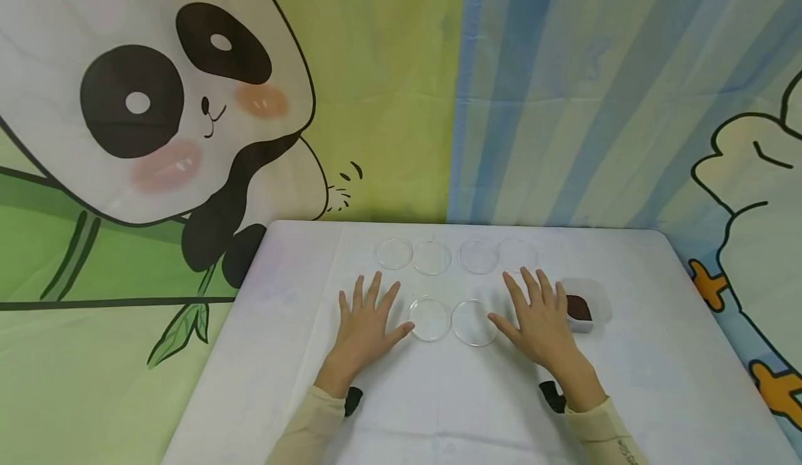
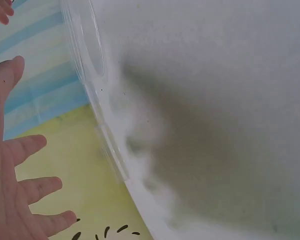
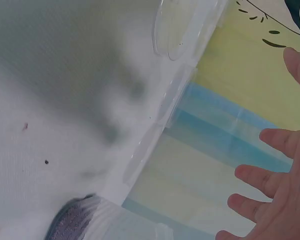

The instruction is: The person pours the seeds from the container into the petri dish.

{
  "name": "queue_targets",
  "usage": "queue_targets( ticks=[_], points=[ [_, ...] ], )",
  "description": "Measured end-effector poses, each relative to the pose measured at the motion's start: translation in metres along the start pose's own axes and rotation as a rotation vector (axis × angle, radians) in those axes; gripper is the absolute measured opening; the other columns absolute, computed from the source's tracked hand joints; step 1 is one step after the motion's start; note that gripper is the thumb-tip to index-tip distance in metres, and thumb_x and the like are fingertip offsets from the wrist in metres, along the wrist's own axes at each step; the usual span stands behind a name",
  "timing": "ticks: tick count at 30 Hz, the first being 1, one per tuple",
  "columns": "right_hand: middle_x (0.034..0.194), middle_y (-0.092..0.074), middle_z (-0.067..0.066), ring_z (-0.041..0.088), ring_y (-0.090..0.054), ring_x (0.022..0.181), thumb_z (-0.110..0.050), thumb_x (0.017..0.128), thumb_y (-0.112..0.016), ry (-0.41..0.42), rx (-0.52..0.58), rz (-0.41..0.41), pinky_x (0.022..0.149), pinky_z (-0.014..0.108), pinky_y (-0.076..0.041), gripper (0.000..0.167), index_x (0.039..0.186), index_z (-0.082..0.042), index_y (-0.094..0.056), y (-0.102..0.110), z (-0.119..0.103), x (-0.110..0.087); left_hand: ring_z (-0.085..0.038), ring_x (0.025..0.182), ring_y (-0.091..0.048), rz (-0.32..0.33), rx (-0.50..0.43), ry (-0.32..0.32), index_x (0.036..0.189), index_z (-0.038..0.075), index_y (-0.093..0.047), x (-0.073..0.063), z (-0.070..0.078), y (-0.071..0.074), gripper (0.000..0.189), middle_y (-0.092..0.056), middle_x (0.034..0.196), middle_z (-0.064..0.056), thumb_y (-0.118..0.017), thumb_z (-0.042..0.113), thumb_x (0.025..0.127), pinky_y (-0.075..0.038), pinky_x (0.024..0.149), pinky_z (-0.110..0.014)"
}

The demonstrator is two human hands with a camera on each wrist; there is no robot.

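Observation:
Two clear round dishes (image 1: pixel 429 319), like petri dishes, lie side by side on the white table, between my hands. My left hand (image 1: pixel 363 329) is left of them with fingers spread, its thumb nearest the left dish's rim. On the other side, my right hand (image 1: pixel 540 326) is spread too, its thumb over or beside the right dish (image 1: pixel 474 323). Both wrist views show the left hand (image 2: pixel 20 195) and right hand (image 3: pixel 277 185) raised above the tabletop, holding nothing. Several more clear dishes (image 1: pixel 431 258) form a row farther back.
Just right of my right hand stands a small translucent box (image 1: pixel 581 326) with dark brown contents; the right wrist view shows a grainy dark mass (image 3: pixel 72 217) there. Behind the table (image 1: pixel 282 353) hangs a printed cloth (image 1: pixel 388 103) with a panda. Black straps (image 1: pixel 354 401) are at my wrists.

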State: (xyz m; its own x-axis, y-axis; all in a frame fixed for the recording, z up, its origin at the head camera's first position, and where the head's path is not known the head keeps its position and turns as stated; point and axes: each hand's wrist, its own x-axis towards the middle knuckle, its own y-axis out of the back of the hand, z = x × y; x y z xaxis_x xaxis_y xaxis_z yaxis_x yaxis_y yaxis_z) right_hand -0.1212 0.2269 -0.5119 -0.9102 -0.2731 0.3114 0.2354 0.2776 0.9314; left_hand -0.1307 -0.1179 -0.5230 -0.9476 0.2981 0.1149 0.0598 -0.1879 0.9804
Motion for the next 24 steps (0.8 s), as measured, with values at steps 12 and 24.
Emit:
queue_targets(
  ticks=[12,24],
  points=[
    [0.149,-0.036,0.029,0.053,-0.025,0.138,-0.049,0.087,-0.072,-0.036,0.007,0.048,0.106,0.074,-0.016,0.082,0.151,-0.008,-0.040,0.013,0.014,-0.001,-0.046,0.146,-0.017,0.017,-0.003,-0.005,0.158,0.023,-0.031,0.021,-0.012,0.011,0.083,-0.023,0.162,-0.017,-0.053,0.069,0.092,-0.020,0.109,-0.071],
    [0.146,-0.039,0.031,0.055,-0.030,0.134,-0.037,0.082,-0.082,-0.061,0.084,0.116,0.102,0.075,-0.021,0.083,0.147,-0.001,-0.044,0.034,0.049,-0.002,-0.044,0.145,-0.022,-0.006,-0.096,0.018,0.159,0.016,-0.028,0.049,-0.033,0.014,0.082,-0.025,0.161,-0.020,-0.054,0.062,0.096,-0.027,0.109,-0.066]
  ],
)
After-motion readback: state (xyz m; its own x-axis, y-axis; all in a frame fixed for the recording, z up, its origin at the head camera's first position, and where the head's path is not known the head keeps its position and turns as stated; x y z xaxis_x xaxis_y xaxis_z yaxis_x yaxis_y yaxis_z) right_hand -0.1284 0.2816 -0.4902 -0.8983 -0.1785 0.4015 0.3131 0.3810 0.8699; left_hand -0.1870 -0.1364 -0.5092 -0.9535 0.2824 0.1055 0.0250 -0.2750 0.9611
